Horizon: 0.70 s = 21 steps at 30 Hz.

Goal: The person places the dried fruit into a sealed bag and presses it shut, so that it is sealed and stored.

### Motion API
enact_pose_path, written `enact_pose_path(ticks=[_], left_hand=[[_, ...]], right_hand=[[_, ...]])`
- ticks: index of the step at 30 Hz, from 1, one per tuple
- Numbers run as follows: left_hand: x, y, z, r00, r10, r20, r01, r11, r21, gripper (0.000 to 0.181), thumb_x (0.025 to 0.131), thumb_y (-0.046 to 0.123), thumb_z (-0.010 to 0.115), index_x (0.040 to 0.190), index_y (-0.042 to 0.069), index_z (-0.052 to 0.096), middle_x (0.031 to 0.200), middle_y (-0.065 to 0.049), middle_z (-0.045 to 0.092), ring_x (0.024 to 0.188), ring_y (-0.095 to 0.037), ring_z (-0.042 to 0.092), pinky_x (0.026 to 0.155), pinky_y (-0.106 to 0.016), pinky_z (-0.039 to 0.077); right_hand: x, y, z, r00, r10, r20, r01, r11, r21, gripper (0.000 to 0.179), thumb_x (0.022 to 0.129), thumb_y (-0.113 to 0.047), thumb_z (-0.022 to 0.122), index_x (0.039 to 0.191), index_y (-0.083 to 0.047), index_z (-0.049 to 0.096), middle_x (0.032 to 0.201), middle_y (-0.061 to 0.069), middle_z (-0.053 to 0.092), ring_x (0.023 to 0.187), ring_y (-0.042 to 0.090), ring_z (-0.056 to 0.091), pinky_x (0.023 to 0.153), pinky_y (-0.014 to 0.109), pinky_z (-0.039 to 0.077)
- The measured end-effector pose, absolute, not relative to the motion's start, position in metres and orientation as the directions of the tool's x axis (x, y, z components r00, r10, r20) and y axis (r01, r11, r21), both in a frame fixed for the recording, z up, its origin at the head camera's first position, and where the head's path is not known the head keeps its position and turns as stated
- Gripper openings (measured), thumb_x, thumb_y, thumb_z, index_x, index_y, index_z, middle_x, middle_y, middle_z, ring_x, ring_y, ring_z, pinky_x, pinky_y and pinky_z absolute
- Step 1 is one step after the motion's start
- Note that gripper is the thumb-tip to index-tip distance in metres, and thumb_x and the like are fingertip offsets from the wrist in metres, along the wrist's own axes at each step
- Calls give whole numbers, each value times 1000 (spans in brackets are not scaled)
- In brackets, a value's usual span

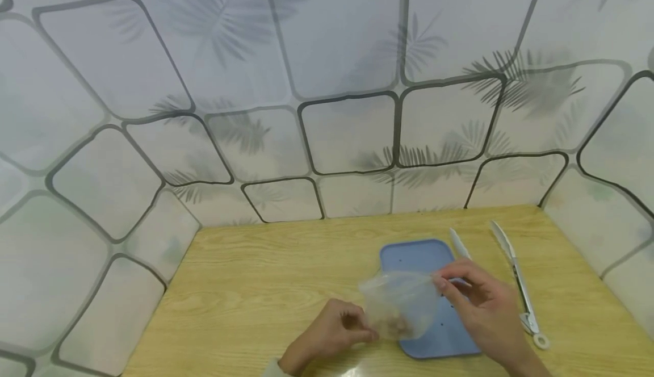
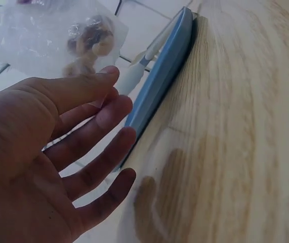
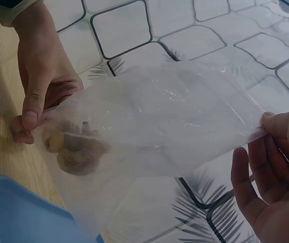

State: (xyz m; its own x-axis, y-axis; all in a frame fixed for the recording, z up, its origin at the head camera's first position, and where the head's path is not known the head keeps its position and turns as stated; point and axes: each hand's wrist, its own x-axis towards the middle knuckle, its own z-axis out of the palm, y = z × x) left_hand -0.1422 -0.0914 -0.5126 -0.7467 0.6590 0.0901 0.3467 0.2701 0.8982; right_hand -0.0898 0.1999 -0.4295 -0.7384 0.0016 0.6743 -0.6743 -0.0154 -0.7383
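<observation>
A see-through plastic bag is stretched between the two hands, over the near left part of a blue cutting board. Thumb and finger of the left hand pinch a bottom corner of it. The right hand pinches the opposite end between thumb and forefinger, its other fingers loosely bent. Several brownish, rounded lumps lie in the bag at the left hand's end; their kind is blurred by the plastic. In the left wrist view the remaining fingers of the left hand are spread below the bag.
Beyond the right hand lies a knife with a pale blade, partly hidden by that hand. Metal tongs with a white ring end rest farther right on the wooden table. Patterned wall panels enclose the table at the back and sides.
</observation>
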Motion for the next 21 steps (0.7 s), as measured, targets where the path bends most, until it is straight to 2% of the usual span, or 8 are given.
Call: enact_pose_path(ticks=[2, 6, 9, 13, 16, 21], left_hand=[[-141, -90, -510, -757, 644, 106, 372, 293, 881, 23, 90, 23, 92, 100, 9, 78, 98, -10, 80, 91, 2, 67, 91, -22, 58], [-136, -89, -498, -788, 594, 160, 407, 307, 860, 50, 90, 28, 93, 131, 21, 66, 124, -1, 71, 113, -9, 68, 102, -35, 61], [-133, -90, -487, -804, 546, 234, 420, 244, 874, 57, 92, 25, 90, 142, 24, 63, 136, -2, 67, 122, -14, 65, 105, -44, 61], [-130, -90, -478, -789, 475, 390, 494, 111, 862, 49, 95, 12, 84, 141, 17, 67, 140, -9, 69, 127, -12, 64, 104, -44, 60], [-129, -88, -476, -761, 427, 488, 558, 45, 829, 34, 99, 4, 77, 133, 11, 71, 132, -13, 72, 123, -12, 68, 102, -39, 61], [-128, -85, -473, -743, 376, 554, 597, -1, 802, 20, 102, -1, 72, 120, 5, 76, 117, -16, 77, 110, -13, 73, 100, -34, 62]], right_hand=[[-89, 200, -429, -751, -3, 660, -660, -17, -751, 32, 88, 34, 62, 108, 11, 72, 107, 3, 74, 91, 11, 70, 80, 21, 62], [-89, 200, -428, -767, -17, 642, -641, -19, -767, 28, 90, 31, 64, 107, 11, 72, 107, 3, 74, 96, 11, 71, 81, 21, 63], [-89, 199, -429, -765, -29, 643, -642, -30, -766, 27, 90, 31, 64, 107, 12, 72, 108, 3, 75, 99, 10, 71, 84, 21, 63], [-88, 199, -431, -791, -40, 611, -611, -1, -792, 24, 92, 27, 65, 107, 10, 72, 109, -2, 76, 99, 9, 71, 85, 21, 64], [-87, 199, -433, -814, -48, 579, -580, 22, -814, 20, 94, 23, 66, 108, 9, 72, 110, -4, 75, 98, 9, 70, 85, 21, 63], [-89, 199, -437, -813, -61, 579, -580, 0, -815, 18, 95, 22, 66, 109, 11, 71, 110, -3, 76, 98, 11, 70, 84, 22, 64]])
